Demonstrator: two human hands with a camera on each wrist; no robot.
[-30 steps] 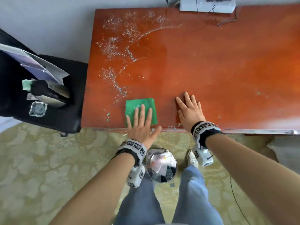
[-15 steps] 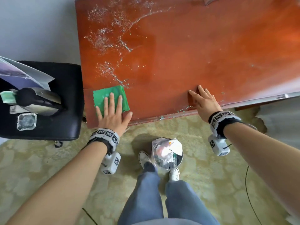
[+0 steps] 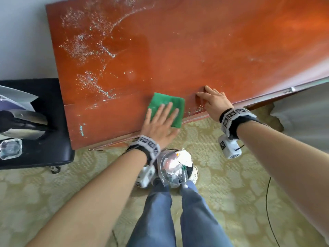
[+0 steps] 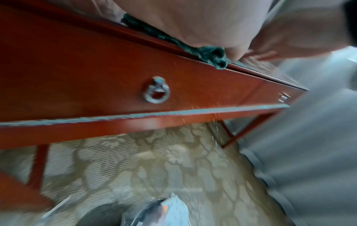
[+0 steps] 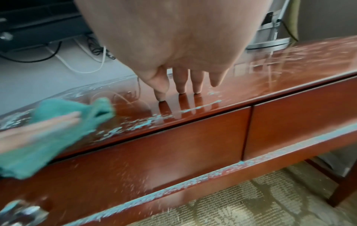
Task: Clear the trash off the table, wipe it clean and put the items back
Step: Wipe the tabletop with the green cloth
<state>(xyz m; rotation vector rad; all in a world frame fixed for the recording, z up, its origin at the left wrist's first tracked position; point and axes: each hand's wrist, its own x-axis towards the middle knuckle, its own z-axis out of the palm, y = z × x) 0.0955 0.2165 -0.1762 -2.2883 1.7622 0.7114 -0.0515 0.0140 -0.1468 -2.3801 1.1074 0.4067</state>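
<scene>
A green cloth [image 3: 167,106] lies at the front edge of the red-brown table [image 3: 195,50], one corner hanging over the edge [image 4: 212,58]. My left hand [image 3: 160,122] presses flat on it with straight, spread fingers. My right hand [image 3: 213,102] rests open on the table just right of the cloth, fingertips [image 5: 181,90] touching the glossy top. Pale glittery crumbs [image 3: 85,49] are strewn over the table's left part and along the front edge [image 5: 135,123]. Fine specks fall past the drawer front [image 4: 193,110] in the left wrist view.
A round bin [image 3: 175,166] with trash in a clear liner stands on the patterned carpet between my feet. A black stool [image 3: 44,148] on the left holds papers, a dark bottle and a glass dish [image 3: 10,148]. The drawer has a ring pull [image 4: 157,93].
My left hand has slid the green cloth rightward along the front edge, from the left corner to beside my right hand. The right hand stays put on the table.
</scene>
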